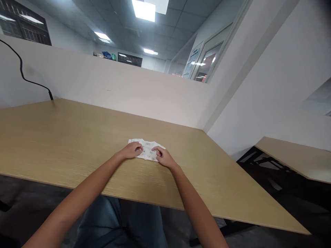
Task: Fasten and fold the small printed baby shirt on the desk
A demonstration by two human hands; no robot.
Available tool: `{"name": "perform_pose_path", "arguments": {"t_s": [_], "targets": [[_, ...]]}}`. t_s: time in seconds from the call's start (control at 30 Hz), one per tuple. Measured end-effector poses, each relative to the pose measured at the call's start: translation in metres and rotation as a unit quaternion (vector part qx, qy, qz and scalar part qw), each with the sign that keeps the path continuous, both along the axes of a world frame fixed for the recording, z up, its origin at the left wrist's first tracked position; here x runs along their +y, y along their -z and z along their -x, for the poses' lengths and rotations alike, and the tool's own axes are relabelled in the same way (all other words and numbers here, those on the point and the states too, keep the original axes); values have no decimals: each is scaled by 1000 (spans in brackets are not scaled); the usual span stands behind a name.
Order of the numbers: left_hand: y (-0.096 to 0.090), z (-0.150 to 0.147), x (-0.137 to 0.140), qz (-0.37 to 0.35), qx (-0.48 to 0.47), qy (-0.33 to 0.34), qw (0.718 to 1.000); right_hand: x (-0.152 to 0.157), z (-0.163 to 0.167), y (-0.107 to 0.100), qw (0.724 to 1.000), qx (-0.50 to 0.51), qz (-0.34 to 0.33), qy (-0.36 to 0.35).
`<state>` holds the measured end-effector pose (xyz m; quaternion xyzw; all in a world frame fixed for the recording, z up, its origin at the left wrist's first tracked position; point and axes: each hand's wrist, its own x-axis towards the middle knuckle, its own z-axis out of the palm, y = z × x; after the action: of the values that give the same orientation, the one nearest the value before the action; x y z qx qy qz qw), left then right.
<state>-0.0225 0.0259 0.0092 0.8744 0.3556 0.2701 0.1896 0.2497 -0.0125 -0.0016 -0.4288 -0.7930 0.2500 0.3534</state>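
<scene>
A small white garment (148, 151) with a sparse printed pattern lies folded on the wooden table (103, 127). It has what looks like a neckline with a small dark label at its far edge. My left hand (132, 150) rests on its left part, the fingers curled in and closed on the cloth. On the right part, my right hand (164, 157) is closed with bent fingers against the fabric, its index finger reaching inward. Both hands hide the garment's side edges.
A pale partition wall (129, 88) runs along the table's far edge. From the left, a black cable (33, 82) comes down to the tabletop. Another table (292, 155) stands to the right. My legs (121, 224) are under the near edge.
</scene>
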Motion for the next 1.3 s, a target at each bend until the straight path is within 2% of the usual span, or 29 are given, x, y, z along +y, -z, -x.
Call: {"name": "perform_pose_path", "arguments": {"t_s": [1.3], "targets": [[1,0,1,-7,3,2,1000,-2,2,-4,1000,0,9,-1]]}}
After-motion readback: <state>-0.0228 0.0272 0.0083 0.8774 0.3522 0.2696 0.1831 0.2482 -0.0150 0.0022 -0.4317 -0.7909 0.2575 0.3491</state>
